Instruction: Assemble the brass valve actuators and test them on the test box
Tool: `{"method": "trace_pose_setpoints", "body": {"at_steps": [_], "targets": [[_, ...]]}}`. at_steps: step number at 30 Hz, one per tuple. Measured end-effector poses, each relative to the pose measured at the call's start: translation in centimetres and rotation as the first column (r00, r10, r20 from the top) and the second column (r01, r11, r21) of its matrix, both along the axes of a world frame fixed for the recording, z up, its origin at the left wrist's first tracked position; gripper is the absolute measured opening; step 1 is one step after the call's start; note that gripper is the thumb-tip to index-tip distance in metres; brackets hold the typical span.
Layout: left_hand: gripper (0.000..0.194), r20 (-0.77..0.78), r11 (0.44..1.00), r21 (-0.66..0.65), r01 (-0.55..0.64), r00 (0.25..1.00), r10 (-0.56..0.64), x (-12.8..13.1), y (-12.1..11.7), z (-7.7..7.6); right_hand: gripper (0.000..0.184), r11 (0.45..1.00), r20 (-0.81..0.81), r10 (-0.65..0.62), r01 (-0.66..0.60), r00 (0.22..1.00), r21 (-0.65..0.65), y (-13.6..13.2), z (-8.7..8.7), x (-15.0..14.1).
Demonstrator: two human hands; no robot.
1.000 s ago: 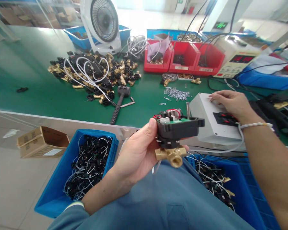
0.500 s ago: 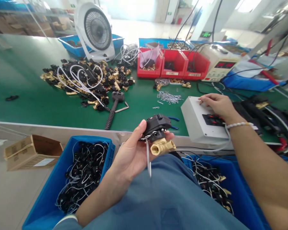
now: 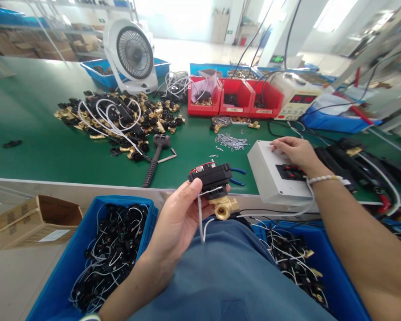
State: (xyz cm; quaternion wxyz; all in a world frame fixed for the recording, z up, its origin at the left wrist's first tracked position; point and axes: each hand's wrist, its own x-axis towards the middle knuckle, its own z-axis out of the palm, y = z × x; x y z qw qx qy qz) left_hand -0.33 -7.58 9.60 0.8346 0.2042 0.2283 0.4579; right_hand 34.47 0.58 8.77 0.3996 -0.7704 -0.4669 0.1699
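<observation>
Green table (image 3: 194, 147) crowded. A pile of brass and black parts (image 3: 120, 120), with white cables looped on top, is spread at the left, in front of a white fan (image 3: 135, 51). 3 red bins (image 3: 234, 109) are lined up at the back, a power supply (image 3: 296, 102) set just beside them. Loose metal clips (image 3: 232, 141) are scattered mid-table. A hammer (image 3: 158, 149) and a hex key (image 3: 167, 157) are laid near the front edge, between pile and clips. Blue-handled pliers (image 3: 238, 182) are partly hidden behind the held valve. 2 blue crates of cabled parts are placed below table level, 1 left (image 3: 58, 267), 1 right (image 3: 337, 267).

Valve (image 3: 210, 176) is held by the left hand (image 3: 180, 207) in front of the table edge, thumb at the near side, brass end down, white cable hanging. Right arm is stretched forward; right hand (image 3: 292, 151) is rested on a gray box (image 3: 267, 176), palm down, fingers bent together at its top. Whether anything is pinched there cannot be told.
</observation>
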Motion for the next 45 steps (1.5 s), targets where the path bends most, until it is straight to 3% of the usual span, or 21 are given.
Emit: {"method": "trace_pose_setpoints", "body": {"at_steps": [16,34,41,45], "targets": [[0.027,0.020,0.999,0.045,0.022,1.000,-0.023,0.0,-0.3,0.0,0.013,1.000,0.012,0.010,-0.010,1.000,-0.003,0.1,-0.2,0.2],[0.037,-0.081,0.999,0.054,0.004,0.997,0.001,-0.3,-0.9,0.7,0.014,1.000,0.077,0.000,0.002,0.997,-0.015,0.0,-0.4,0.2],[0.039,-0.075,0.998,0.069,0.015,0.997,-0.010,-0.6,-1.0,0.9,0.006,0.987,0.208,0.120,-0.094,0.971,-0.128,0.2,1.6,0.0],[0.039,-0.066,0.996,0.076,0.038,0.997,-0.033,-0.7,-1.1,1.1,0.014,0.987,0.375,0.111,-0.146,0.920,0.064,-2.2,2.7,-2.8]]}}
